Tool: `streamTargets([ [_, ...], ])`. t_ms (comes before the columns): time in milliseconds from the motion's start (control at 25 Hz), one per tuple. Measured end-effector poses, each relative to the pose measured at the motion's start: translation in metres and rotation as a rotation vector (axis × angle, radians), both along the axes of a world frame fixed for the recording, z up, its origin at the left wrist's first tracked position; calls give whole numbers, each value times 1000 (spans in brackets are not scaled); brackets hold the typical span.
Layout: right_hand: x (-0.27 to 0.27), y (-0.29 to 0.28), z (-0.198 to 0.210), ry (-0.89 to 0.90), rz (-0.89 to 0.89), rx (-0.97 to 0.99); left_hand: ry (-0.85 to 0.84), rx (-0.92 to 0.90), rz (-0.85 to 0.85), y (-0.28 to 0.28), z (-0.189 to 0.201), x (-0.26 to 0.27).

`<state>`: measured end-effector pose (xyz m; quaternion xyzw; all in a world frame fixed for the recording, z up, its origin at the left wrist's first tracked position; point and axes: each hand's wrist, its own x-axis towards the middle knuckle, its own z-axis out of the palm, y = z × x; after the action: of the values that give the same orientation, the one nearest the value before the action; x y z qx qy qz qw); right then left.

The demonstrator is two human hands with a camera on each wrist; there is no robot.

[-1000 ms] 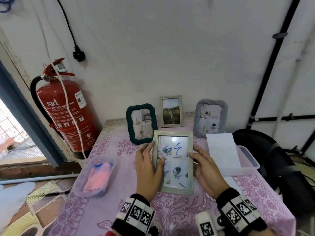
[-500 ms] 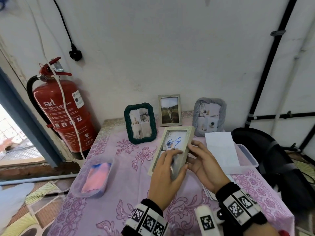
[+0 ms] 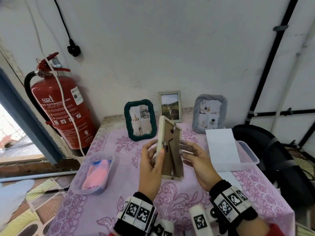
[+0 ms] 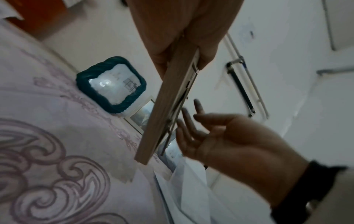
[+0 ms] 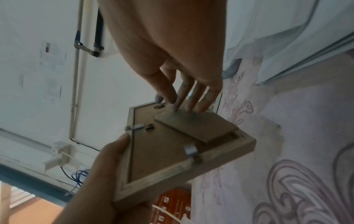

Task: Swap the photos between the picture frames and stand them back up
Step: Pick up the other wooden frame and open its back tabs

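The left hand (image 3: 150, 166) gripped the pale wooden frame (image 3: 167, 149) by its edge, above the cloth-covered surface (image 3: 179, 198). A second earlier its glass had faced up; now its brown cardboard back and metal tabs showed, ready for opening. The right hand (image 3: 196, 160), fingers straight and relaxed, touched the hinged stand. Beyond stood the green rope-textured frame (image 3: 140, 120), a slim cat-photo frame (image 3: 170, 106) and a grey frame (image 3: 209, 113).

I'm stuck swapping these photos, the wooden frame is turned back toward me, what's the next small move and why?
Probably turn a metal tab aside with the right hand: the left hand grips the wooden frame, and its backing board looks clipped in.
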<state>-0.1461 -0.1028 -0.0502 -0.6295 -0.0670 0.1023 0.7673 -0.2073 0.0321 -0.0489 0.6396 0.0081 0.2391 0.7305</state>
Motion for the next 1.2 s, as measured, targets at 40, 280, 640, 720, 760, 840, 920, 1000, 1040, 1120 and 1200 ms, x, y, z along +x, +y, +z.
streamTargets([
  [40,0,2,-4,-6,-57,-60,20,-60,5,4,-1,0],
  [280,-3,5,-27,151,-6,28,133,-405,37,25,-22,-2],
  [640,-4,0,-48,102,-2,-145,338,-112,137,49,-61,-3],
  [720,-1,2,-54,100,-20,-234,393,-64,108,54,-67,-5],
  [760,0,3,-57,91,-21,-278,425,-37,96,55,-70,-5],
  [840,1,4,-60,52,-9,-384,479,49,101,58,-75,-5],
  [920,4,2,-62,14,11,-470,516,116,114,60,-79,-4],
  [1000,6,0,-63,-16,23,-535,534,132,118,62,-80,-3],
  [1040,7,0,-63,-33,26,-568,539,151,124,63,-81,-2],
  [1120,10,-2,-62,-68,48,-639,567,203,135,66,-81,0],
  [1200,14,-2,-56,-84,91,-704,611,245,115,69,-77,4],
])
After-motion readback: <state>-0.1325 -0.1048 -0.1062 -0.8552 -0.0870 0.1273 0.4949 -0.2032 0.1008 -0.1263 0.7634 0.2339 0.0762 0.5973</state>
